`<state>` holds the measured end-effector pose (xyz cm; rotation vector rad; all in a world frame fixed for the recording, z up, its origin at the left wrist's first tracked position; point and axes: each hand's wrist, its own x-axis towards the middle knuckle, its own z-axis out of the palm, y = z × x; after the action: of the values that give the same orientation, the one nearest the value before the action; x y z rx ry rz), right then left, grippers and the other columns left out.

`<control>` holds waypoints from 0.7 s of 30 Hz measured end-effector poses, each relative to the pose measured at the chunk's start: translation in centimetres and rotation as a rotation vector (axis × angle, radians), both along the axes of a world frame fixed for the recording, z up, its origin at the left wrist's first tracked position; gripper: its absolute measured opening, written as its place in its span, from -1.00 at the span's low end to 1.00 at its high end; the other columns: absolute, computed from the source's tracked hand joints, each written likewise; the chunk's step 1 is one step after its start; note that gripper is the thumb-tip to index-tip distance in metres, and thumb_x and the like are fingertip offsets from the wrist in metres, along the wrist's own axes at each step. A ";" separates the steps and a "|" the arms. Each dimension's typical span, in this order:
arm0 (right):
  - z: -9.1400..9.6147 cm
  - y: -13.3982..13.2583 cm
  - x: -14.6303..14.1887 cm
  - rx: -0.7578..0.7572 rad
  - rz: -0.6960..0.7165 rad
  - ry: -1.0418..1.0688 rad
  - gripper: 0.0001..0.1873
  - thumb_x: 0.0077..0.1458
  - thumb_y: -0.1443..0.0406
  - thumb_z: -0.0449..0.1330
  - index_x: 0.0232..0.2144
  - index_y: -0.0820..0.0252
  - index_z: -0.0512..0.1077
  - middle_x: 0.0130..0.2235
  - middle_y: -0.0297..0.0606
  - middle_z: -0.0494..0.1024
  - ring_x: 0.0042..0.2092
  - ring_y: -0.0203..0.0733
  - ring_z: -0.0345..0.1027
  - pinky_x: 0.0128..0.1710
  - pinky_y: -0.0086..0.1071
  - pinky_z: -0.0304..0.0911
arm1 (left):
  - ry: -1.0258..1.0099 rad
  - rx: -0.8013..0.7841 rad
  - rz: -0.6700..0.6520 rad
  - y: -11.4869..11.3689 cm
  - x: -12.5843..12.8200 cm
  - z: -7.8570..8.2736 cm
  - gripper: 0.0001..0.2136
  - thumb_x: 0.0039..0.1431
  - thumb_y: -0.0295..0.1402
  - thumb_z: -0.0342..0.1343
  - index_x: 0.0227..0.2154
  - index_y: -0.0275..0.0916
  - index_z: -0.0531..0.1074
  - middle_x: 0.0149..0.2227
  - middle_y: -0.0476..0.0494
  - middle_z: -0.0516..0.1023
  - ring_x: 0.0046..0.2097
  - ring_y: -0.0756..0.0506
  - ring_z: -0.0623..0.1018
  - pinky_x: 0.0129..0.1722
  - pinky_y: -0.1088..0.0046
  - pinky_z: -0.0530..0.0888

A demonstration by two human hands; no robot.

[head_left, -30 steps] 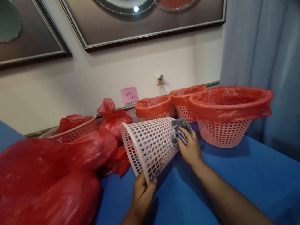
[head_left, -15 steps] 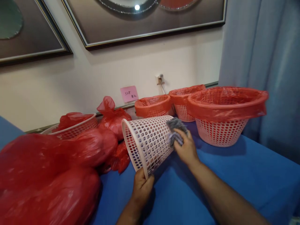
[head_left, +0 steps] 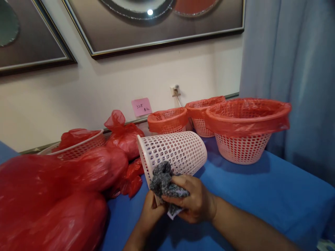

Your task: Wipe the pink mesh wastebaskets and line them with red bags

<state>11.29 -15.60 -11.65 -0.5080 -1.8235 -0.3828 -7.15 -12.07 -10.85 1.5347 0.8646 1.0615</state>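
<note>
A pale pink perforated plastic basket point(head_left: 175, 153) lies on its side on the blue table point(head_left: 261, 198), mouth toward me. My left hand point(head_left: 150, 214) grips its rim at the bottom, partly hidden behind my right hand. My right hand point(head_left: 193, 202) is closed on a grey fuzzy cloth point(head_left: 163, 181), pressing it against the near rim of the basket.
Three baskets lined with red bags stand at the back right: a large one point(head_left: 246, 122) and two smaller ones point(head_left: 167, 120) point(head_left: 201, 108). Filled red plastic bags point(head_left: 52, 195) pile up at the left. A pink note point(head_left: 141, 106) sticks to the wall. A grey curtain point(head_left: 293, 69) hangs at right.
My right hand has carried the grey cloth from the basket's far base down along its side to the near rim, beside my left hand. The basket has stayed in my left hand.
</note>
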 end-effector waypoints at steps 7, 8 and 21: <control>-1.3 5.3 6.2 -0.502 -0.449 0.837 -0.55 0.08 0.25 0.19 0.05 0.16 0.47 -0.01 -0.06 0.53 0.01 0.02 0.47 0.10 0.05 0.37 | 0.084 -0.018 -0.101 0.0 0.2 -0.9 -0.57 0.05 -0.31 0.25 0.02 -0.26 0.55 0.07 -0.27 0.60 0.16 -0.35 0.51 0.27 0.09 0.33; -1.5 6.0 7.0 -0.584 -0.477 0.953 -0.53 0.07 0.21 0.21 0.04 0.20 0.47 -0.04 -0.04 0.55 -0.03 0.04 0.48 0.09 0.09 0.37 | 0.102 0.007 -0.123 -0.1 0.5 -1.1 -0.56 0.05 -0.34 0.23 0.04 -0.26 0.54 0.10 -0.26 0.58 0.21 -0.35 0.47 0.30 0.07 0.28; -0.6 -0.7 0.0 -0.040 0.042 0.071 -0.37 0.00 0.31 0.22 0.17 0.07 0.37 0.22 -0.06 0.30 0.07 -0.03 0.42 -0.04 -0.17 0.47 | 0.062 0.027 -0.056 -0.6 0.5 -0.6 -0.55 -0.13 -0.30 0.38 -0.10 -0.23 0.54 -0.12 -0.19 0.67 -0.13 -0.24 0.63 -0.04 0.28 0.57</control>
<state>11.24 -16.31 -12.26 -0.5042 -1.7731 -0.2973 -6.68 -12.63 -11.48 1.6125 0.8484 0.9934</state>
